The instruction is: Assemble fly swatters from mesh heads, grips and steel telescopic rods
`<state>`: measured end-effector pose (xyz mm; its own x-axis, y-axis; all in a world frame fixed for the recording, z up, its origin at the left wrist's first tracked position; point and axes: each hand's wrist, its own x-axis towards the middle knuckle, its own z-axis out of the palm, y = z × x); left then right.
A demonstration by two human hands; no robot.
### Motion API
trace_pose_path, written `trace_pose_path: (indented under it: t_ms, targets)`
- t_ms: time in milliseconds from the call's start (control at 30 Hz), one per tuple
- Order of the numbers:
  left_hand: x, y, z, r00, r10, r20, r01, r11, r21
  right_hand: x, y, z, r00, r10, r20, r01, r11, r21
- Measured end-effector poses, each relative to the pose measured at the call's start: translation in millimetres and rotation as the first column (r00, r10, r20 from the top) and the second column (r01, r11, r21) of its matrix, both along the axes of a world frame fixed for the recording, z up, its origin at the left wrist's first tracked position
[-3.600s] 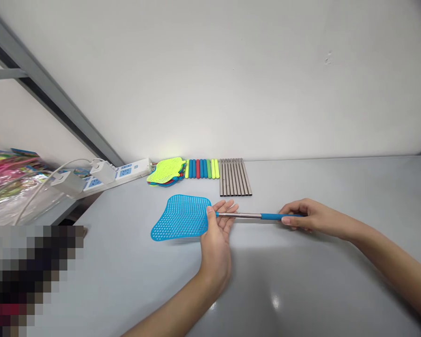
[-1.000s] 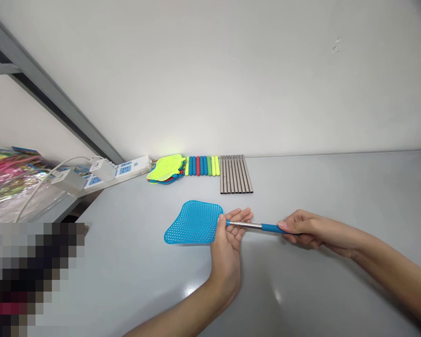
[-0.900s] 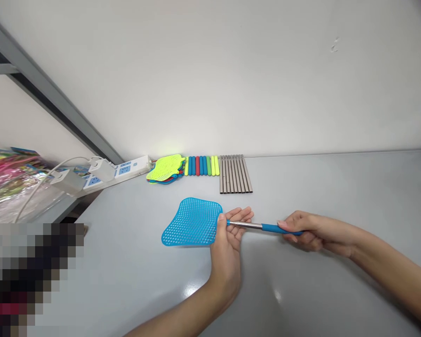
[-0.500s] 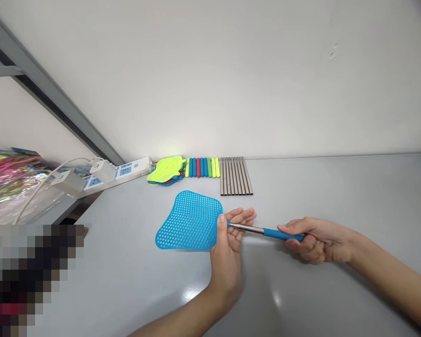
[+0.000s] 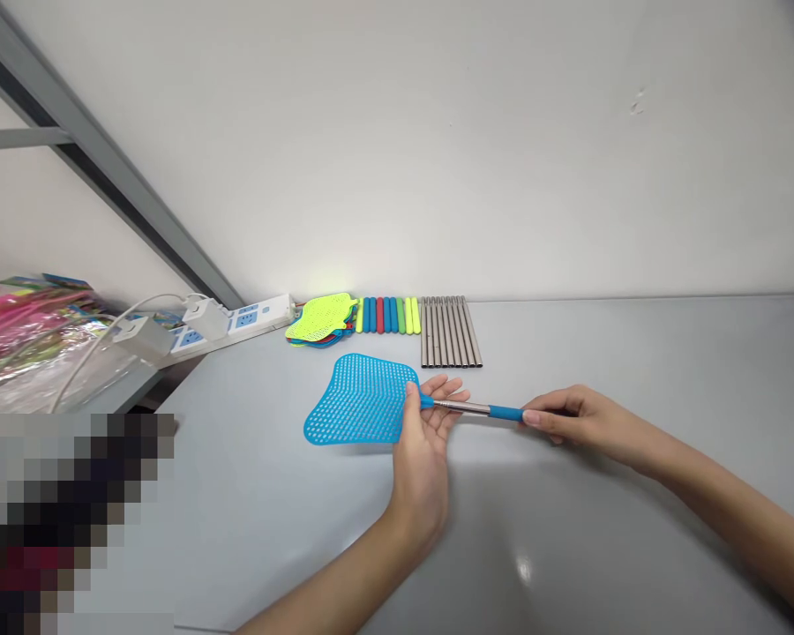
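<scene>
A blue fly swatter (image 5: pixel 363 401) with a perforated head, a short metal rod and a blue grip is held above the grey table (image 5: pixel 265 529). My left hand (image 5: pixel 423 441) supports it where the head meets the rod, thumb on top of the head's edge and the other fingers stretched out beneath. At the right end, my right hand (image 5: pixel 569 416) pinches the tip of the blue grip (image 5: pixel 505 413) between thumb and fingers. The rod lies roughly level between the two hands.
Along the wall sit a stack of perforated swatter heads (image 5: pixel 321 317), a row of coloured grips (image 5: pixel 387 316) and a row of metal tubes (image 5: pixel 450 332). A power strip (image 5: pixel 261 317) with plugged-in adapters and plastic-wrapped items (image 5: pixel 33 344) are at the left.
My right hand has shifted from being wrapped round the blue grip to pinching its end. The swatter has risen slightly in view and sits more level.
</scene>
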<state>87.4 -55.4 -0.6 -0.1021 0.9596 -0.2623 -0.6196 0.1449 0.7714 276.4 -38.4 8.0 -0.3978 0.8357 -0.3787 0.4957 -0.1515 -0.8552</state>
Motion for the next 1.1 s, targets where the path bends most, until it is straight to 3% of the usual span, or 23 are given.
trace_pose_path:
  t_ms: [100, 233, 567, 633, 733, 800, 867, 1000, 1100]
  targets:
    - [-0.5, 1.7, -2.7, 0.998, -0.048, -0.047, 0.05, 0.998, 0.035, 0.8, 0.0, -2.7, 0.999, 0.04, -0.004, -0.04, 0.999, -0.009]
    - [0.9, -0.1, -3.5, 0.993, -0.109, -0.053, 0.115, 0.984, 0.138, 2.1, 0.1, -5.6, 0.99, 0.048, -0.131, -0.055, 0.997, -0.054]
    - [-0.3, 0.2, 0.1, 0.99, -0.135, -0.041, 0.14, 0.973, 0.183, -8.8, -9.4, -15.2, 0.895, -0.052, -0.443, -0.131, 0.919, -0.372]
    - [-0.7, 1.6, 0.4, 0.99, -0.128, -0.055, 0.136, 0.973, 0.187, -10.7, -10.9, -16.6, 0.861, -0.084, -0.502, -0.189, 0.863, -0.468]
    - [-1.3, 4.3, 0.6, 0.99, -0.125, -0.067, 0.136, 0.971, 0.196, -14.1, -12.4, -21.4, 0.763, -0.193, -0.616, -0.338, 0.694, -0.636]
    - [-1.5, 5.6, 0.5, 0.989, -0.134, -0.068, 0.145, 0.97, 0.198, -16.1, -12.8, -26.3, 0.692, -0.269, -0.67, -0.436, 0.584, -0.684]
    - [-1.3, 6.0, -0.3, 0.986, -0.151, -0.066, 0.161, 0.968, 0.191, -17.0, -12.9, -31.0, 0.636, -0.323, -0.701, -0.503, 0.515, -0.694]
    - [0.6, 2.9, -3.9, 0.979, -0.191, -0.066, 0.2, 0.963, 0.179, -15.5, -12.7, -34.8, 0.623, -0.404, -0.67, -0.487, 0.471, -0.736]
    - [2.0, -0.5, -7.3, 0.967, -0.244, -0.075, 0.255, 0.948, 0.189, -15.4, -13.0, -31.5, 0.648, -0.41, -0.642, -0.44, 0.486, -0.755]
